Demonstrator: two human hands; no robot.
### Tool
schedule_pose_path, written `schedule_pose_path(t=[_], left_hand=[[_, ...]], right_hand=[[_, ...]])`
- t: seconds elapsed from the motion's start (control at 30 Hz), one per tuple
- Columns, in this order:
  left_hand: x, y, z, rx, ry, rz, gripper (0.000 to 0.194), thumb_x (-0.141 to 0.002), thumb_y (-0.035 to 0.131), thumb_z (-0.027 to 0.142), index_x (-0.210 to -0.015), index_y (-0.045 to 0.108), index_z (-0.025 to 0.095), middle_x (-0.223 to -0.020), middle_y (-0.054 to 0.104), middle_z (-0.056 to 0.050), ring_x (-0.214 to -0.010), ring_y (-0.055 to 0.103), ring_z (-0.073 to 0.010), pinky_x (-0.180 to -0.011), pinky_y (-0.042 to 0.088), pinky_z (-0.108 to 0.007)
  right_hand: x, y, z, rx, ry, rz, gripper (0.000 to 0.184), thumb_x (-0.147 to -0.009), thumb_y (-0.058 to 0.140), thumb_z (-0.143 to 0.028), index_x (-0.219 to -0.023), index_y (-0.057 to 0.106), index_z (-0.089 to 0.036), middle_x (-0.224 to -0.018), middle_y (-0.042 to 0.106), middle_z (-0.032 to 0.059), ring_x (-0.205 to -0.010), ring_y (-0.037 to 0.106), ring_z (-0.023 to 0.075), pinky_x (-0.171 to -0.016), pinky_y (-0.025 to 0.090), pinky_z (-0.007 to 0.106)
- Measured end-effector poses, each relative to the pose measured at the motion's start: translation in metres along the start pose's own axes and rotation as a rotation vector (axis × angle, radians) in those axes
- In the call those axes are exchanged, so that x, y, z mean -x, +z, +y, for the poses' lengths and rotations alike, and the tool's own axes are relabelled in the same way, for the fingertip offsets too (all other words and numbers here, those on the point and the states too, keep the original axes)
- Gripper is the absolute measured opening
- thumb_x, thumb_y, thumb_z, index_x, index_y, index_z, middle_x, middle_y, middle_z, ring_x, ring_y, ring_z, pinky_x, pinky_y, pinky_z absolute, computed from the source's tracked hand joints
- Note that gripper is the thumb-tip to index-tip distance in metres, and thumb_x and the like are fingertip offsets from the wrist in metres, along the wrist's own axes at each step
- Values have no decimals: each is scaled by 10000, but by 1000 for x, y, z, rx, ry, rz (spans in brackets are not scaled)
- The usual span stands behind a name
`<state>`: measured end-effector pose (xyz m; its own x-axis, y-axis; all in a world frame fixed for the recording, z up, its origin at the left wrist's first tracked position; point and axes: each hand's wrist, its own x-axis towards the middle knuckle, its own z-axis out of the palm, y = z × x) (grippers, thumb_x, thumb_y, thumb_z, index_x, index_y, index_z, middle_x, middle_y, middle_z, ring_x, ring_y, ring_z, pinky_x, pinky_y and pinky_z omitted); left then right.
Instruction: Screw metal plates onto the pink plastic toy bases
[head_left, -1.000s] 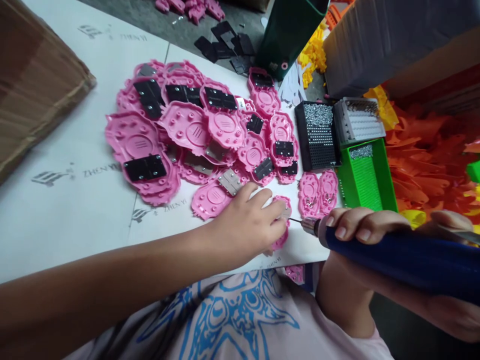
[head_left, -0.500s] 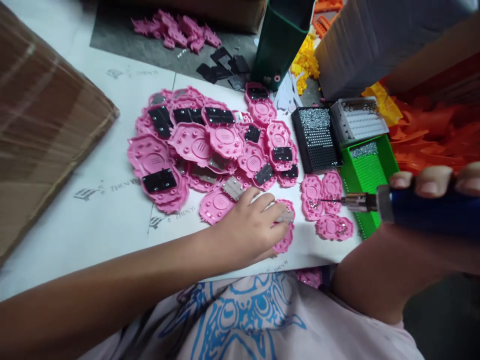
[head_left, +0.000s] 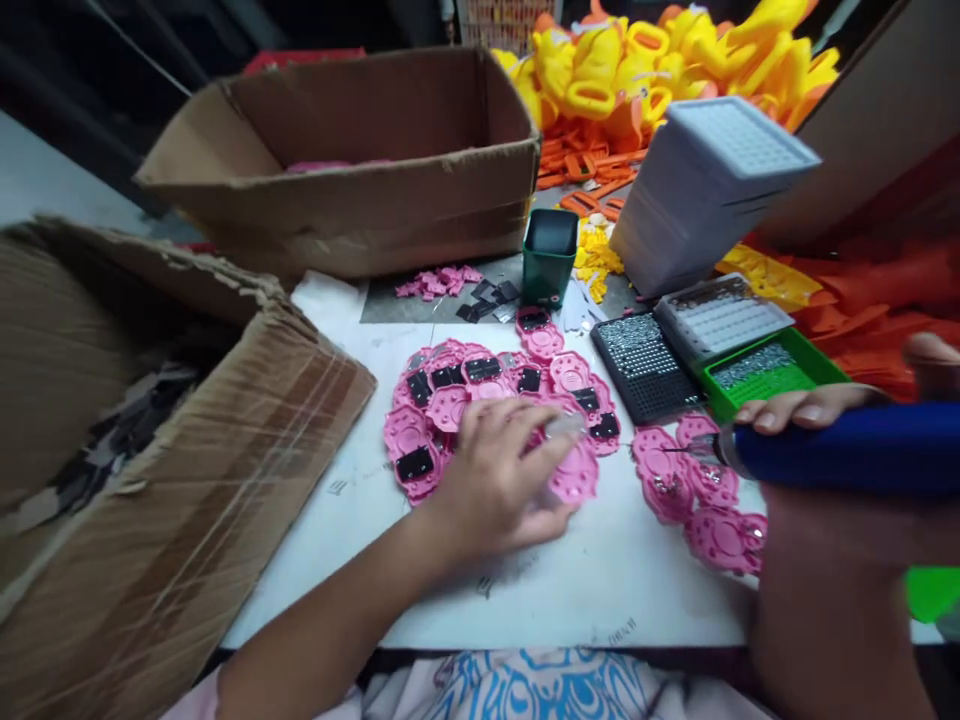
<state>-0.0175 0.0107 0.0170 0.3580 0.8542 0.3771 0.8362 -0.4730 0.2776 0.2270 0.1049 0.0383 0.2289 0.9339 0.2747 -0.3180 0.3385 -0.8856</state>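
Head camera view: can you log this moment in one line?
left hand: touching pink shell | right hand: gripping blue screwdriver | green tray: small metal pieces inside

The flat white tabletop (head_left: 600, 590) bears overlapping scalloped pink plastic plates (head_left: 409, 430) beyond the left fingers (head_left: 541, 462), a rectangular black tray (head_left: 661, 408) rightward.

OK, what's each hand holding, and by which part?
The right hand holds the blue screwdriver around its body. The left hand is at a pink piece; blur hides whether its grip is closed.

Dark-blue screwdriver (head_left: 832, 445), pink casings (head_left: 576, 475), bright-green tray (head_left: 817, 370).
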Motion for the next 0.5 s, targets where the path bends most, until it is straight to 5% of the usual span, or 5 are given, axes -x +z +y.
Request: schedule_pose_path(t=[0.1, 0.2, 0.5], left_hand=[[-6, -6, -10, -96, -139, 3, 483, -800, 608, 448, -1201, 567, 181, -1224, 593, -137, -1148, 460, -329, -962, 294, -538], [-8, -6, -12, -155, -201, 7, 481, -804, 625, 439, -1205, 561, 182, -1225, 600, -149, -1172, 457, -351, -969, 272, -574], [-5, 6, 17, -173, -110, 16, 354, -846, 580, 289, -1173, 589, 153, -1289, 569, -163, -1286, 384, -378, -1011, 254, -642]], right_hand=[[2, 7, 1, -31, -69, -105, 555, -665, 568, -634, -1046, 656, -241, -588, 607, 16, -484, 524, 216, -477, 479, 397], [2, 8, 2, -95, -34, -131, 448, -657, 608, -540, -983, 652, -236, -582, 604, 18, -496, 546, 202, -477, 481, 360], [-4, 4, 1, -124, -51, -9, 499, -645, 628, -534, -1017, 581, -206, -599, 586, 1, -508, 546, 168, -477, 484, 311]])
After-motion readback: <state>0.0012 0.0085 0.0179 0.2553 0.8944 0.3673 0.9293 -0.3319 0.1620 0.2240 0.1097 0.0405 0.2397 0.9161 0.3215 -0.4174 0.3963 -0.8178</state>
